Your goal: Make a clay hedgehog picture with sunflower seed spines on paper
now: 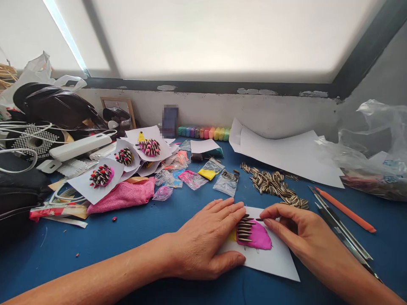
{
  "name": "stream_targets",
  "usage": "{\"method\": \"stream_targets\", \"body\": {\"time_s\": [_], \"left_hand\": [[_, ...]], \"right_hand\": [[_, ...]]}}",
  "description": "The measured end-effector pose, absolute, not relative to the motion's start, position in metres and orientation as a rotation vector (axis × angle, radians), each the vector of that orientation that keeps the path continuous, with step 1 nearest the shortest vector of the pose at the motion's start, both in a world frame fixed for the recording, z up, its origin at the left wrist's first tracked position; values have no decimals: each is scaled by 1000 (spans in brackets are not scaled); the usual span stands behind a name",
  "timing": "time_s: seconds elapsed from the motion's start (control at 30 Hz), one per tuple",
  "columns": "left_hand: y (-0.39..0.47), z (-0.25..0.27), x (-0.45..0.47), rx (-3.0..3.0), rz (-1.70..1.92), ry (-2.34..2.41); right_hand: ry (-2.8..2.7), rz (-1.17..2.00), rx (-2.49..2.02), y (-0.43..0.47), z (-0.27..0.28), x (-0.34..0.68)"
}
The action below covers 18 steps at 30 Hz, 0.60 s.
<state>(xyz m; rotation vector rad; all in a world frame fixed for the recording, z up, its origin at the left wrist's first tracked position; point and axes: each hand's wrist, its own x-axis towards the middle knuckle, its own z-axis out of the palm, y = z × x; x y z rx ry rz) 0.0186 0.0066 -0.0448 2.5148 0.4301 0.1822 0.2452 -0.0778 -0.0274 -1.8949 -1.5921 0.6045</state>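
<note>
Flat on a sheet of white paper (280, 264) rests my left hand (213, 237), fingers stretched out along its left side. On that paper is a magenta clay shape (262, 237) with a yellow clay part (233, 235) at its left, partly under my left hand. Several striped sunflower seeds (244, 232) stick into the clay's left half in rows. My right hand (294, 224) pinches one sunflower seed (260, 219) between thumb and forefinger, at the clay's upper edge. Whether this seed touches the clay I cannot tell. Short drawn lines show below the clay.
A pile of sunflower seeds (270, 182) lies behind my right hand. At right are an orange clay tool (346, 209) and several thin tools. Small bags of clay (208, 169), finished seed-and-clay pieces (101, 176) and a pink cloth (124, 195) lie left. White paper (286, 152) curls behind.
</note>
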Motion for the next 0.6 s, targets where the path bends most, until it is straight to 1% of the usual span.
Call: {"method": "stream_targets", "body": {"time_s": [0.37,0.6], "left_hand": [[6,-43,20,2514,179,436],[6,-42,20,2524,158,435]], "right_hand": [[-1554,640,-1987,-76,-30,235],[-1565,641,-1962,-77,-30,233]]}}
